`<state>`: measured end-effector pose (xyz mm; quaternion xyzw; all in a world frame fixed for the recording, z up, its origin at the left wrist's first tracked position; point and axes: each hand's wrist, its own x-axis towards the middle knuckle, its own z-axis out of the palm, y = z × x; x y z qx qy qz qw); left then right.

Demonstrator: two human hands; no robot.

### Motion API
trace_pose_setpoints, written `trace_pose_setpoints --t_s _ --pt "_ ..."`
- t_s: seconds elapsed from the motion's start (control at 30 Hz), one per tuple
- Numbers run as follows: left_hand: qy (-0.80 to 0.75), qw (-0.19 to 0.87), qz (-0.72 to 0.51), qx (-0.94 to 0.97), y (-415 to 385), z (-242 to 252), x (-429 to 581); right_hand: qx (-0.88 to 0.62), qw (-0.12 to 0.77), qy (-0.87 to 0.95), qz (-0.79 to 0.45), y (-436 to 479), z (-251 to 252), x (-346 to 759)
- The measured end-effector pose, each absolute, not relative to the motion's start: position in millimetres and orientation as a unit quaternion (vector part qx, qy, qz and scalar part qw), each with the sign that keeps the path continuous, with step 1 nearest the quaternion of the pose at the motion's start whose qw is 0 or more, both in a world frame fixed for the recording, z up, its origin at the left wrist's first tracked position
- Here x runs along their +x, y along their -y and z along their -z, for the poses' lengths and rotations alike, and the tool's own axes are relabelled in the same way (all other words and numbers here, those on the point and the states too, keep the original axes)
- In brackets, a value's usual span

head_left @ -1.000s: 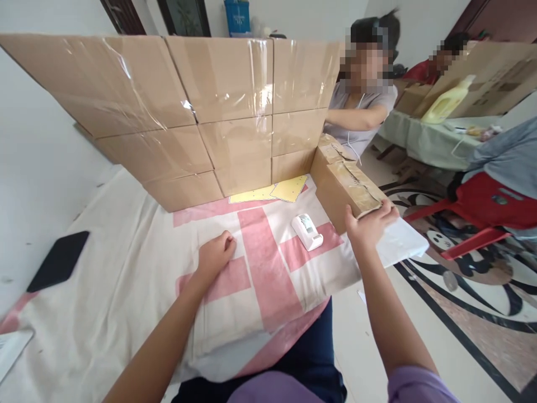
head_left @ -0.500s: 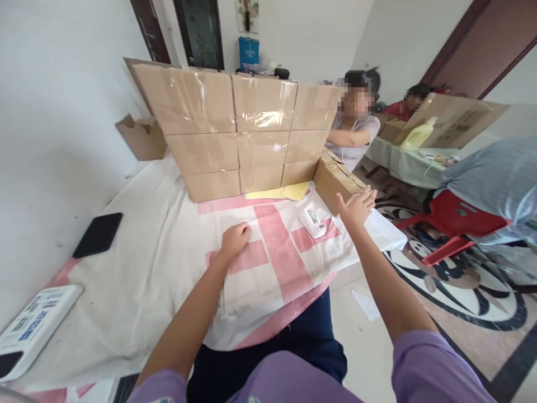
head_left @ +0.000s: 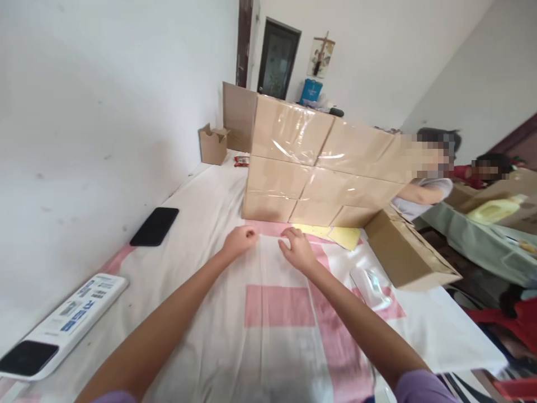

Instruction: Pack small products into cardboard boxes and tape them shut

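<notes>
My left hand (head_left: 240,242) is over the cloth-covered table (head_left: 201,302), its fingers curled in, with nothing seen in them. To its right, my right hand (head_left: 297,250) has thumb and fingers apart and holds nothing. Both are close to the foot of an upright taped cardboard panel (head_left: 289,179), and I cannot tell whether they touch the cloth. Yellow paper pieces (head_left: 344,237) lie by the panel, just beyond my right hand. A small white device (head_left: 372,288), blurred, sits to the right of my right forearm.
A long cardboard box (head_left: 398,252) stands at the table's right side. On the left are a black phone-like slab (head_left: 154,226) and a white power-strip-like unit (head_left: 62,324). A small open carton (head_left: 213,145) stands by the wall. Behind the panel sits another person (head_left: 423,193).
My right hand has left the cardboard box at the right and come in beside my left hand. My left hand stays curled. The view has swung to the left.
</notes>
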<state>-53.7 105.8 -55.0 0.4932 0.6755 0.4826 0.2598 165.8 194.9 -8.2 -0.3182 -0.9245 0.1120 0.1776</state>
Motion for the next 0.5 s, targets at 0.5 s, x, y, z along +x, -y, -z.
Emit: trace_pose_setpoints --t_s 0.5 --pt "-0.611 0.317 -0.660 0.300 -362 -11 -238 -0.310 0.015 0.930 -0.197 -178 83 -69"
